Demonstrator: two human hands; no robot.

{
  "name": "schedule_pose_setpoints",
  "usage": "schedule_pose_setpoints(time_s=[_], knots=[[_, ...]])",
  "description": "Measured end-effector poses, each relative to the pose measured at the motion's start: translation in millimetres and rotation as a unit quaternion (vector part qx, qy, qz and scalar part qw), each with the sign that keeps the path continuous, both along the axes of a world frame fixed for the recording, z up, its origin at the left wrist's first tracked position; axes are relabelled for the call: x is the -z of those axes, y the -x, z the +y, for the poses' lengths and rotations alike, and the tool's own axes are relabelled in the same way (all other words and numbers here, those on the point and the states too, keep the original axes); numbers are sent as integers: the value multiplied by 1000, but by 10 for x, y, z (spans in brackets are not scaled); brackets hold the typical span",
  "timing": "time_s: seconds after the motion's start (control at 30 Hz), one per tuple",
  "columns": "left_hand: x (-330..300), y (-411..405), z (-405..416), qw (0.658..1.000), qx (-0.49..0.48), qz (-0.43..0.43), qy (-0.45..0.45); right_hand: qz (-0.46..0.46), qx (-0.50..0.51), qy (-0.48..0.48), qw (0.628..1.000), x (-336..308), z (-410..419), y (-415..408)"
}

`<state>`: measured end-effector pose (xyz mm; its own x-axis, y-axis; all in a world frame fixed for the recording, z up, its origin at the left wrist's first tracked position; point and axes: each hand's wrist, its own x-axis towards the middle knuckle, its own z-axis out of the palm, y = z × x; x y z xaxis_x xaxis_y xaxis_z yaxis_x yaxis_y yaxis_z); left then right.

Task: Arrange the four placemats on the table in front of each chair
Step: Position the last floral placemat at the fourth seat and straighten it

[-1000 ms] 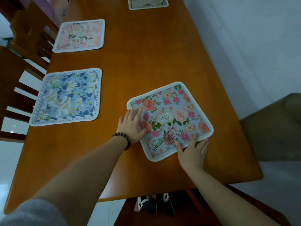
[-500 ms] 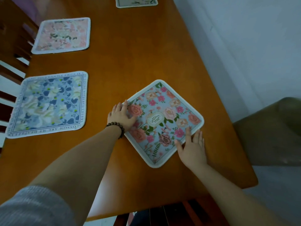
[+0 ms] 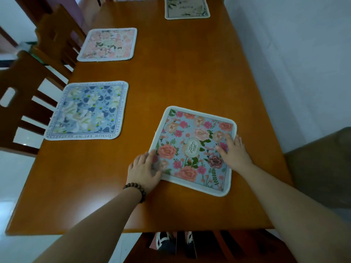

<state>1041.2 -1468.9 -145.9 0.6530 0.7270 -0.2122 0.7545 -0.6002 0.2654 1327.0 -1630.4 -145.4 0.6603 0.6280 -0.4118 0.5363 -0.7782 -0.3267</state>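
— Where is the pink-flowered placemat (image 3: pixel 193 149) lying?
— Under both hands, near the table's (image 3: pixel 171 73) close edge.
— And the hands?
— The left hand (image 3: pixel 144 170) and right hand (image 3: pixel 235 153) are pressing flat, fingers spread.

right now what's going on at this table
A person is laying out placemats on a wooden table. Both hands lie flat on the nearest floral placemat, the left hand at its near-left corner and the right hand on its right side; it sits slightly askew. Three others lie flat: a blue placemat and a pink placemat by the left-side chairs, and a beige placemat at the far end.
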Motion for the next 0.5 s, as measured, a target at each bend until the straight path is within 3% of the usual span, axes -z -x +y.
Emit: schedule_pose_setpoints(time_s=[0.13, 0.3, 0.5], knots=[[-34, 138, -141, 999, -14, -42, -12, 21, 29, -40, 999, -54, -232, 269], [-3, 123, -152, 998, -4, 30, 62, 29, 51, -24, 998, -55, -583, 681], [9, 152, -300, 996, 21, 27, 85, 32, 67, -9, 997, -71, -710, 1027]])
